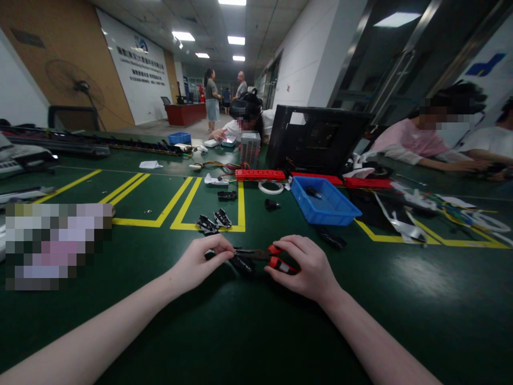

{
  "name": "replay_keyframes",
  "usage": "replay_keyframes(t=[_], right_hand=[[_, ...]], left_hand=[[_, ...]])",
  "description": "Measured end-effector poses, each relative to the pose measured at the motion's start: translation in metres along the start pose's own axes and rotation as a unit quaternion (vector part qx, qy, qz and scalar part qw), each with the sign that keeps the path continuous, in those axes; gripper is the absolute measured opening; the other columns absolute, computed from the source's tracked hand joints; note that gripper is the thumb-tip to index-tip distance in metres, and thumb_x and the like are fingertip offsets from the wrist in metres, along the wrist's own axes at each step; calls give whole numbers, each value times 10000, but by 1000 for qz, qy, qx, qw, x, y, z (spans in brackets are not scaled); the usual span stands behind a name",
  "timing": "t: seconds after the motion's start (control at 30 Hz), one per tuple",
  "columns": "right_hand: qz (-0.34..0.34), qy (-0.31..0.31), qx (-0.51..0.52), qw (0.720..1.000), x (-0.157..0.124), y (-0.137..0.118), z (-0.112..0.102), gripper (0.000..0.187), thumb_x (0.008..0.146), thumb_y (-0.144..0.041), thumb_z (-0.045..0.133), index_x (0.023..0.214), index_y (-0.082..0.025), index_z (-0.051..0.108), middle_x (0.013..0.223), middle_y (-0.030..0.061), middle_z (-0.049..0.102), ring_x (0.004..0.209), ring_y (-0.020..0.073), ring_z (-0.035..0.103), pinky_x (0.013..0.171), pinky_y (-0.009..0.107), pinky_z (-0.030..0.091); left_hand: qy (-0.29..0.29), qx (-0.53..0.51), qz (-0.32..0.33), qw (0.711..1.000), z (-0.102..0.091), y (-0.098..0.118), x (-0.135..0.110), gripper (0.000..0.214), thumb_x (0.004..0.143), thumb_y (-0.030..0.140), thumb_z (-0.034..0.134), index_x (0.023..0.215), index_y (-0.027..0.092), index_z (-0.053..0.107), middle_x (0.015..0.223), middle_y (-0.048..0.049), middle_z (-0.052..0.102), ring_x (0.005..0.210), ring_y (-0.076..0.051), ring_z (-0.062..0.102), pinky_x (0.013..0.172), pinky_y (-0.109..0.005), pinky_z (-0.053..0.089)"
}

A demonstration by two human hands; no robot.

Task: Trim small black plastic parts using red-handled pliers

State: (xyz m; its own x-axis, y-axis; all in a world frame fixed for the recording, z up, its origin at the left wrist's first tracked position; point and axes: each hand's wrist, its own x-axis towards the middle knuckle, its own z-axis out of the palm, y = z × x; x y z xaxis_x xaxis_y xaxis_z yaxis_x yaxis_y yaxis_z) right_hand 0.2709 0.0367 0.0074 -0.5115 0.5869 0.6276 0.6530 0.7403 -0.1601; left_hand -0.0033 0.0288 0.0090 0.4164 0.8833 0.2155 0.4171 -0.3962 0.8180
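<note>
My right hand (308, 262) is closed around the red handles of a pair of pliers (259, 255), whose dark jaws point left. The handles are slightly apart. My left hand (202, 259) pinches at the jaw tips, with thumb and index finger at the end of a glossy black plastic part (242, 264). That part lies just beneath the jaws, partly hidden by my fingers. Whether the jaws grip it is unclear. Just beyond my left hand lie black shell pieces (206, 223) with silvery insides, and another black piece (226, 195) farther back.
A blue tray (326, 200) holding a small black item stands beyond my right hand, near a black cap (272, 204) and a white ring (271, 187). Red power strips (260, 175) and a monitor (318, 139) stand behind. Co-workers sit opposite and at right.
</note>
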Motion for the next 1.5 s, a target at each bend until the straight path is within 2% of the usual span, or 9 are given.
replay_keyframes(t=[0.3,0.57,0.87,1.1,1.5], right_hand=[[1,8,-8,1000,0,0,1,346,782,-424,703,1024,-182,653,964,104,686,850,235,642,725,378,514],[-9,9,2,1000,2,-5,-1,334,768,-433,711,969,-175,646,902,91,685,776,216,627,671,356,502],[-11,24,-17,1000,0,-1,0,358,782,-407,709,1047,-177,641,969,107,685,858,241,640,738,385,515],[-12,30,-16,999,0,-1,0,370,774,-401,718,1051,-167,648,965,111,685,853,243,644,736,384,519],[-38,43,-2,998,0,-2,-1,354,763,-380,741,1005,-175,584,938,95,691,843,229,662,722,362,524]], left_hand=[[5,-13,-24,1000,1,2,1,164,929,278,550,875,178,668,869,-25,678,841,-193,628,790,-336,494],[-21,-23,-22,999,0,-1,1,167,922,287,555,901,179,681,893,-29,681,861,-198,625,802,-342,490],[-39,-99,-58,993,-1,-5,1,158,907,301,597,899,170,685,864,-17,673,813,-177,631,750,-309,492],[-33,-171,-78,982,0,0,2,115,886,233,595,862,151,671,800,-15,670,757,-154,616,714,-282,480],[-22,-170,-92,981,1,0,2,124,878,265,598,876,157,659,825,-25,675,785,-163,633,738,-292,508]])
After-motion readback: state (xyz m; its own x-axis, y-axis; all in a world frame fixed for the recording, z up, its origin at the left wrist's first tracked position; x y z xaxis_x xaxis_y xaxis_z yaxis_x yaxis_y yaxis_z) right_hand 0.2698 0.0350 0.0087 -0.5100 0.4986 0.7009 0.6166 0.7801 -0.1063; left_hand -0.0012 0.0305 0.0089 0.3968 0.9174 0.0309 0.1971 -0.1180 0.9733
